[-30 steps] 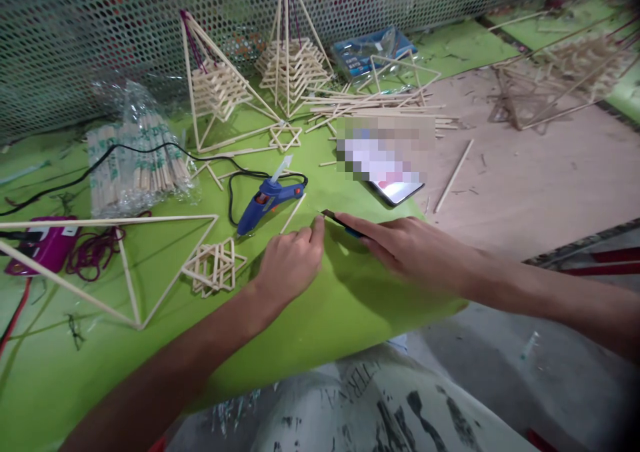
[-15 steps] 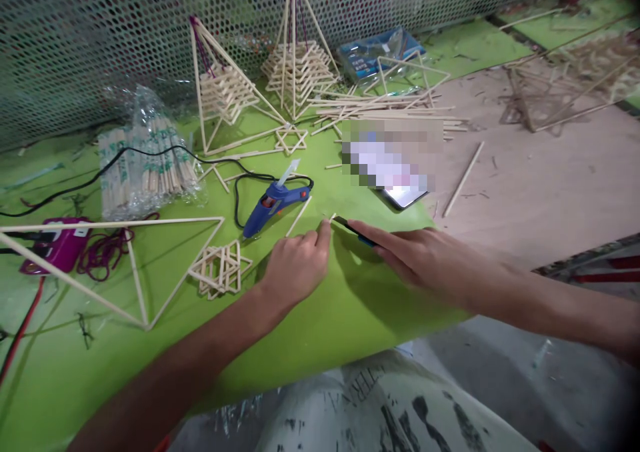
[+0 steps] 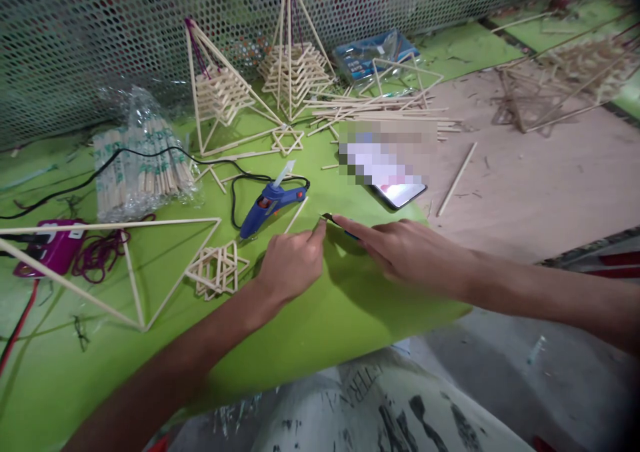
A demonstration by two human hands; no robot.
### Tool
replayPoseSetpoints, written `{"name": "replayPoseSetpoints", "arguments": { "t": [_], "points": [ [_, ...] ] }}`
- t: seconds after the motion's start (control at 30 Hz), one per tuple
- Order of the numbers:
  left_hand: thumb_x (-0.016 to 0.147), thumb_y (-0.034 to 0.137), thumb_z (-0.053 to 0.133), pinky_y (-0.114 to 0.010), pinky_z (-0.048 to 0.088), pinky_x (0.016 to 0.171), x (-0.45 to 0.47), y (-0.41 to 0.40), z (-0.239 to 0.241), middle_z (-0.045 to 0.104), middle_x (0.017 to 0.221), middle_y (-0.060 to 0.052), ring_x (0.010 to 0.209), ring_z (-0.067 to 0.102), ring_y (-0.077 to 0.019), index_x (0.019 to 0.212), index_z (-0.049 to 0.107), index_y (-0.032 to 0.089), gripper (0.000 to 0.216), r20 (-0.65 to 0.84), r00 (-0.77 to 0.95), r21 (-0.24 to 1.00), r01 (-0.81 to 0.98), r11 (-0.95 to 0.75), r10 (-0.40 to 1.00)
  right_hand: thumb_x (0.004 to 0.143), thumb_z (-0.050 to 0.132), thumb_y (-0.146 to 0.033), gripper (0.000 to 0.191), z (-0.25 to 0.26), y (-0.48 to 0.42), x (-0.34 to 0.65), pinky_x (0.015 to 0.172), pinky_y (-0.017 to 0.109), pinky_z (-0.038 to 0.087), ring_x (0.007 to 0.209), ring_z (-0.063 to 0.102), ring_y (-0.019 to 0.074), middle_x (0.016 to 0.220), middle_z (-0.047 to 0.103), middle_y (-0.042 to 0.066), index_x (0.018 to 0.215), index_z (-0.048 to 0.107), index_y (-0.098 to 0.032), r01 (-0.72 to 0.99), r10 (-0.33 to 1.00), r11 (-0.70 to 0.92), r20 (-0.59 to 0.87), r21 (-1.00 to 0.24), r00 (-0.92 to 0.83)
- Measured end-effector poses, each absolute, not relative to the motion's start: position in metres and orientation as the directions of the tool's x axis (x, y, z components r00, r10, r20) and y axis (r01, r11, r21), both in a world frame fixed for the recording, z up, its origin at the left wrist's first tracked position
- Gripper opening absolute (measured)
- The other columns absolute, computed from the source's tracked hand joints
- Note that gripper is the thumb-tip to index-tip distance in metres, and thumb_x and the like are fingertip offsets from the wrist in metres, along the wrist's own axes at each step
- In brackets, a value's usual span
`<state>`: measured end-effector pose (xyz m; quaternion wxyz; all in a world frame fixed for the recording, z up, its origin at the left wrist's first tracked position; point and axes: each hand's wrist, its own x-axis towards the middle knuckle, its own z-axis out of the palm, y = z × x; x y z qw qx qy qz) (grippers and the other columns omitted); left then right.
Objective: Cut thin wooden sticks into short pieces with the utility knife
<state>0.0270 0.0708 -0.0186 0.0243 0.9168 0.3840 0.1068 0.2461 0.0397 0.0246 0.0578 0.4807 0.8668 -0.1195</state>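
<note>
My left hand (image 3: pixel 293 263) is closed low over the green table, its index fingertip pressed on the pale end of a thin wooden stick (image 3: pixel 323 217); the fingers hide most of it. In my right hand (image 3: pixel 407 249) is a utility knife (image 3: pixel 343 225), my index finger lying along its top. The dark blade rests on the stick right beside my left fingertip. Behind my left hand, another piece of wooden stick (image 3: pixel 297 215) shows next to a blue glue gun (image 3: pixel 267 205). A small star-shaped stick lattice (image 3: pixel 219 271) sits left of my left hand.
A phone (image 3: pixel 397 189) lies beyond my right hand. Pyramid stick frames (image 3: pixel 220 92) stand at the back near loose sticks (image 3: pixel 380 111). Bagged chopsticks (image 3: pixel 145 165), a black cord (image 3: pixel 165 151), a purple power strip (image 3: pixel 50 249) and a large triangular frame (image 3: pixel 170 285) occupy the left.
The knife in my right hand has moved slightly left, its blade now closer against my left fingertip and tilted differently. The view has shifted a little; my left hand keeps its pressing pose.
</note>
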Motion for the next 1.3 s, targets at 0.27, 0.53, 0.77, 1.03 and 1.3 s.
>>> {"name": "replayPoseSetpoints", "arguments": {
  "t": [0.27, 0.53, 0.77, 1.03, 1.3],
  "points": [
    [0.092, 0.011, 0.043, -0.024, 0.048, 0.05, 0.028, 0.066, -0.015, 0.074, 0.079, -0.009, 0.059, 0.065, -0.0144, 0.129, 0.059, 0.009, 0.04, 0.139, 0.693, 0.042, 0.709, -0.704, 0.707, 0.087, 0.042, -0.014, 0.069, 0.024, 0.043, 0.245, 0.051, 0.029, 0.025, 0.054, 0.052, 0.0163, 0.072, 0.066, 0.006, 0.153, 0.024, -0.016, 0.844, 0.827, 0.516, -0.173, -0.148, -0.535],
    [0.092, 0.008, 0.041, -0.026, 0.051, 0.052, 0.029, 0.062, -0.012, 0.072, 0.081, -0.01, 0.062, 0.066, -0.0163, 0.134, 0.053, 0.006, 0.044, 0.087, 0.721, -0.045, 0.693, -0.72, 0.688, 0.091, 0.039, -0.016, 0.064, 0.026, 0.034, 0.253, 0.051, 0.029, 0.028, 0.055, 0.053, 0.0168, 0.071, 0.065, 0.006, 0.153, 0.024, -0.017, 0.855, 0.839, 0.474, -0.189, -0.209, -0.511],
    [0.092, 0.01, 0.042, -0.025, 0.048, 0.048, 0.028, 0.065, -0.015, 0.073, 0.076, -0.008, 0.057, 0.065, -0.0144, 0.132, 0.057, 0.008, 0.042, 0.137, 0.71, 0.005, 0.697, -0.717, 0.691, 0.09, 0.041, -0.012, 0.066, 0.023, 0.026, 0.257, 0.051, 0.028, 0.028, 0.053, 0.05, 0.0147, 0.071, 0.065, 0.006, 0.153, 0.024, -0.016, 0.851, 0.841, 0.483, -0.164, -0.205, -0.516],
    [0.096, 0.013, 0.04, -0.024, 0.046, 0.044, 0.029, 0.068, -0.017, 0.075, 0.079, -0.008, 0.053, 0.064, -0.0126, 0.128, 0.06, 0.009, 0.039, 0.167, 0.697, 0.109, 0.69, -0.715, 0.698, 0.085, 0.041, -0.009, 0.072, 0.021, 0.028, 0.252, 0.052, 0.029, 0.025, 0.054, 0.05, 0.015, 0.071, 0.065, 0.006, 0.154, 0.021, -0.015, 0.851, 0.829, 0.498, -0.197, -0.165, -0.523],
    [0.091, 0.011, 0.045, -0.027, 0.049, 0.048, 0.028, 0.069, -0.019, 0.074, 0.076, -0.004, 0.056, 0.066, -0.0151, 0.124, 0.062, 0.009, 0.038, 0.192, 0.7, 0.07, 0.689, -0.721, 0.688, 0.083, 0.042, -0.011, 0.072, 0.023, 0.042, 0.242, 0.051, 0.029, 0.025, 0.053, 0.05, 0.0161, 0.072, 0.066, 0.007, 0.153, 0.026, -0.014, 0.84, 0.823, 0.521, -0.171, -0.152, -0.542]
  ]
}}
